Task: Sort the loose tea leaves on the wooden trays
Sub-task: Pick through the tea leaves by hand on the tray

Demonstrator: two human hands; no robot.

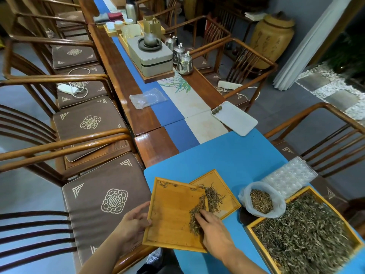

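While you stand at the near end of the long wooden table [126,91], a bright blue mat [227,155] covers the tabletop's near right corner and carries everything you are working with. Largest on it is the big wooden tray [251,226] at the mat's near right edge, filled side to side with loose tea leaves [308,228]. Next comes the left tray [169,218], which overhangs the mat's near left edge and lies tilted, its far right corner resting over the second small tray [229,194] beside it. A ridge of sorted leaves [197,214] runs along the left tray's right side, and a smaller heap [213,196] lies on the second tray just past it. Between the second tray and the big one stands an open plastic bag [245,196] with more leaves inside. Behind the bag, at the mat's right edge, lies a clear blister mould [290,175]. Your left hand [134,222] holds the left tray's left rim, thumb curled over the edge. Your right hand [213,226] rests on the ridge of leaves with its fingers stretched forward and fairly straight, pressing on them rather than gripping.
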